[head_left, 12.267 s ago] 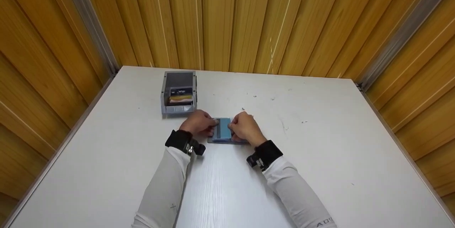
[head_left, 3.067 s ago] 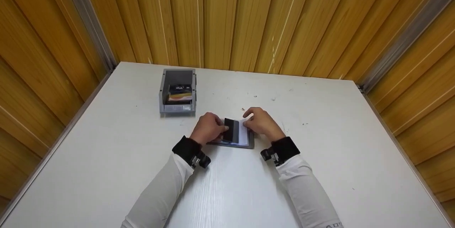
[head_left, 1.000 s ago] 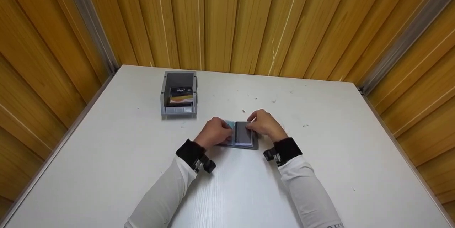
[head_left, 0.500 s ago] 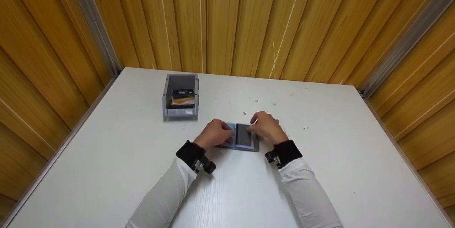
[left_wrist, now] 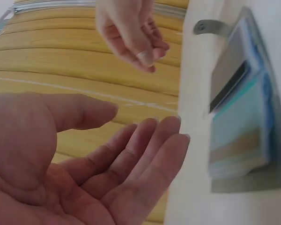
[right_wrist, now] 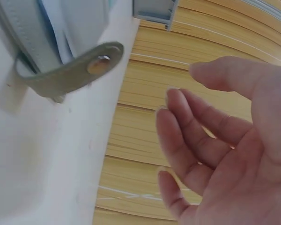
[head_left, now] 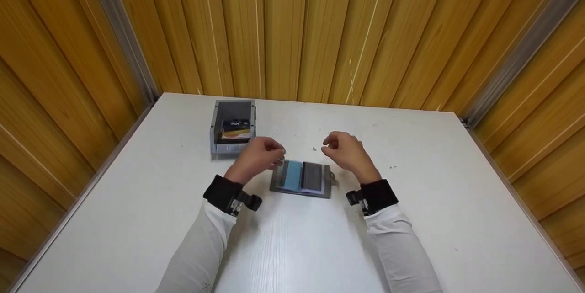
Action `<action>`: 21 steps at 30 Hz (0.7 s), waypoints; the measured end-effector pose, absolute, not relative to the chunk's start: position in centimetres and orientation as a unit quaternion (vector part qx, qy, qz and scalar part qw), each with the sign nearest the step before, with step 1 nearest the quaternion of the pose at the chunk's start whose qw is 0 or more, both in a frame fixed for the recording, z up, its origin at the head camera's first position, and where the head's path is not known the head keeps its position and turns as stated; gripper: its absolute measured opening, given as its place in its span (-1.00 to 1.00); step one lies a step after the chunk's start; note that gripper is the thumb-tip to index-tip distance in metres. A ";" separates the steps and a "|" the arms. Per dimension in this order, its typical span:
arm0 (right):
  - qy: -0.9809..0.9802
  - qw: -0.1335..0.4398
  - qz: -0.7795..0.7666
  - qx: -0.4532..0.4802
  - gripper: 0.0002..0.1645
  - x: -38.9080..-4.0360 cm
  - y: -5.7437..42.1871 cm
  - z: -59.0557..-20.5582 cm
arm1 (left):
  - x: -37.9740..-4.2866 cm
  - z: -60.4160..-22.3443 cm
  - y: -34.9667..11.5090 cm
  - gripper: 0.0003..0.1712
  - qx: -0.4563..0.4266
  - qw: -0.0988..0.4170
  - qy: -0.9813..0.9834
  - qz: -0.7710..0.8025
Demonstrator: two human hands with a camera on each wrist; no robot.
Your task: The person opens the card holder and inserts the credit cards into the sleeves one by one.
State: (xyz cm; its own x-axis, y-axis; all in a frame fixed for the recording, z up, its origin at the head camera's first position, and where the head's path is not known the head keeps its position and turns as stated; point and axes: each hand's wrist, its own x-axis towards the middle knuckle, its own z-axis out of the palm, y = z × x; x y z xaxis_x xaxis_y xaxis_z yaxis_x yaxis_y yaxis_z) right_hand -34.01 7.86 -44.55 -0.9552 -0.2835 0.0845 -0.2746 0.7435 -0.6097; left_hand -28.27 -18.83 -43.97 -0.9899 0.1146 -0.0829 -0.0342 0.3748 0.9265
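A grey card holder [head_left: 325, 188] lies spread on the table, its snap strap [right_wrist: 79, 75] sticking out on the right side. In its left sleeve sits a light-blue card [head_left: 293, 175] with a dark stripe; a dark card [head_left: 312, 176] fills the right sleeve. My left hand [head_left: 258, 158] hovers over the holder's upper left corner, fingers loosely bent with nothing between them. Off the holder's upper right, my right hand [head_left: 349, 153] is raised in the air. Its thumb and fingers stand apart and hold nothing in the right wrist view.
A grey plastic bin [head_left: 219, 149] stands at the back left, just beyond my left hand. Several cards [head_left: 236, 132] lie inside it, a black one and a yellow-orange one on top. The white table [head_left: 411, 220] meets a yellow slatted wall [head_left: 279, 32] at the back.
Both hands have come off the card holder. The left moved up and left toward the bin, the right up and right. Earlier the left hand held the dark card, which now lies in the right sleeve.
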 end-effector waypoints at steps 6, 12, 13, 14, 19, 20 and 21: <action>0.921 -0.039 -0.339 -0.190 -0.75 -33.9 8.3 -43.6 | -30.4 -41.1 -23.4 -0.74 0.023 -0.060 0.913 0.402; 0.906 -0.055 -0.348 -0.235 -0.82 -34.4 8.4 -42.8 | -36.1 -38.7 -25.9 -0.77 0.079 -0.081 0.981 0.155; 0.906 -0.054 -0.347 -0.238 -0.82 -34.5 8.5 -42.7 | -36.9 -38.5 -26.0 -0.77 0.089 -0.067 0.986 0.124; 0.906 -0.053 -0.346 -0.239 -0.82 -34.6 8.5 -42.7 | -37.6 -38.5 -26.0 -0.77 0.099 -0.053 0.989 0.093; 0.904 -0.057 -0.347 -0.244 -0.84 -34.5 8.3 -42.3 | -40.0 -39.4 -26.4 -0.76 0.112 0.002 0.993 -0.048; 0.902 -0.056 -0.349 -0.246 -0.84 -34.4 8.2 -42.2 | -40.3 -39.8 -26.6 -0.76 0.110 0.010 0.991 -0.073; 0.902 -0.056 -0.350 -0.247 -0.84 -34.3 8.1 -42.1 | -40.6 -40.1 -26.7 -0.76 0.109 0.019 0.989 -0.094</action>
State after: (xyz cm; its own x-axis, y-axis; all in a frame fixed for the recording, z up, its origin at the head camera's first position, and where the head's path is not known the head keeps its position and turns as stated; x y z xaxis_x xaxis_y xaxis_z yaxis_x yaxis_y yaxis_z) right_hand -34.28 8.13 -42.14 -0.8713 -0.4068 0.2745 -0.4853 0.6319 -0.6043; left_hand -40.58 -26.73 -40.08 -0.9756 0.2116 -0.0579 0.2187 0.9587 -0.1820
